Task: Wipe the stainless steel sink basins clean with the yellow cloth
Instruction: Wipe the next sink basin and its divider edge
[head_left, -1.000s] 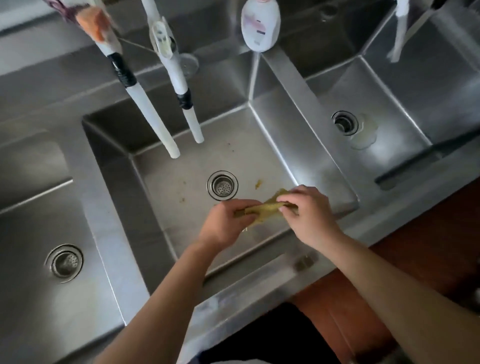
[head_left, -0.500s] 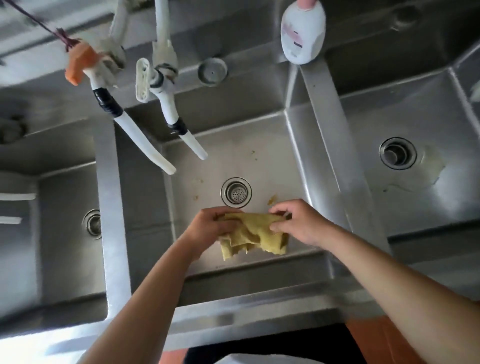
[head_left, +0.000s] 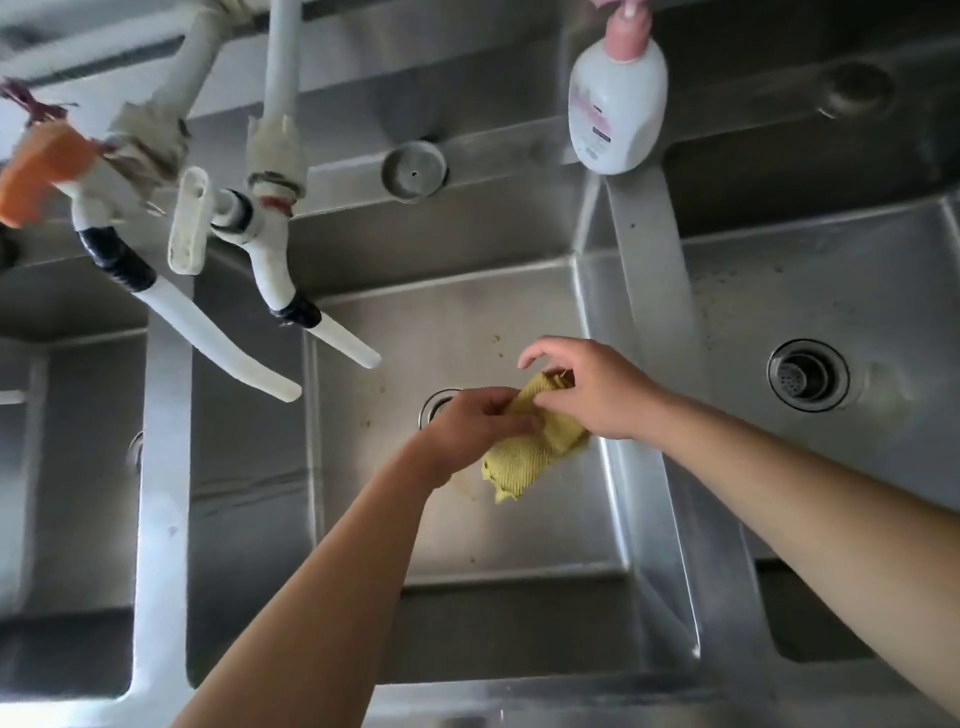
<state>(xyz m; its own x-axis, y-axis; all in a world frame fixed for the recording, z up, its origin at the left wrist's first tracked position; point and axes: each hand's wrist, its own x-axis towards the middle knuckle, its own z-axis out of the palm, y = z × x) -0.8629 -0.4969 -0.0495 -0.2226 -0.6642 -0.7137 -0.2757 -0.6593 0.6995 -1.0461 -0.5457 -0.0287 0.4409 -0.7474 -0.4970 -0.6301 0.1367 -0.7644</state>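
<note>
Across the whole width runs a stainless steel sink: a middle basin (head_left: 467, 519), a right basin (head_left: 831, 467) past the dividing ridge, and a left basin (head_left: 72, 467) that is cut off at the left edge. Two white taps (head_left: 270, 249) hang over the far left of the middle basin, and a soap bottle (head_left: 617, 104) stands on the far ledge above the divider.

Both hands hover over the middle basin with the yellow cloth (head_left: 524, 457) bunched between them, clear of the basin floor as far as one can judge. The left hand (head_left: 467, 426) is curled, pinching the cloth's left edge between thumb and fingers. The right hand (head_left: 592, 389) is partly open: thumb and lower fingers grip the cloth's far right corner while the index finger lifts free.

The step looks like folding or regripping the cloth before wiping. Done well, it would end in a flat pad under one palm, then go down on the yellowish specks (head_left: 497, 343) on the far floor of the middle basin, working toward the drain (head_left: 436, 405).

That drain is mostly hidden behind the left hand. Whether the cloth is wet cannot be told, and the right basin's stains are too faint to identify.
</note>
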